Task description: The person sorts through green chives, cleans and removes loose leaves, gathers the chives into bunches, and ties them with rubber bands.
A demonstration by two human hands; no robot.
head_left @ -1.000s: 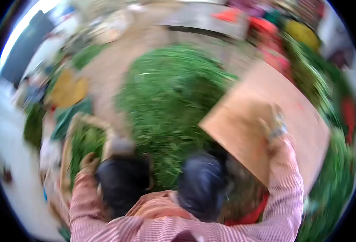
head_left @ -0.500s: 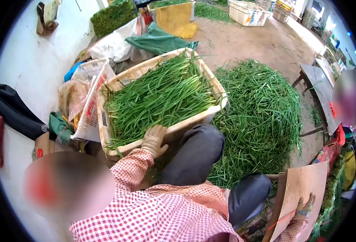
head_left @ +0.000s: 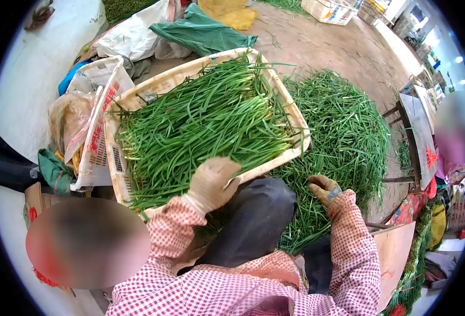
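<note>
My left hand [head_left: 212,184], in a pale glove, is over the near rim of a cream plastic crate [head_left: 153,81], its fingers curled together; what they hold, if anything, is hidden. Long green stalks [head_left: 201,126] lie in layers inside the crate. My right hand [head_left: 324,189], gloved with a blue patch, is at the near side of a big heap of loose green stalks [head_left: 348,126] on the floor. Its fingers are bent, with a gap between them and the thumb, and nothing shows in them. My dark-trousered knee is between the hands.
A brown board [head_left: 393,258] leans at my right. Beyond the heap stands a metal-topped table [head_left: 419,129], with a person [head_left: 456,131] behind it. Another person [head_left: 87,242], blurred, is close at my left. A white crate [head_left: 93,137], a green sack [head_left: 203,34] and white sacks lie left.
My right hand has left the brown board and moved left to the heap. My left hand has risen from the crate's rim and curled. The view has shifted, so the crate looks nearer.
</note>
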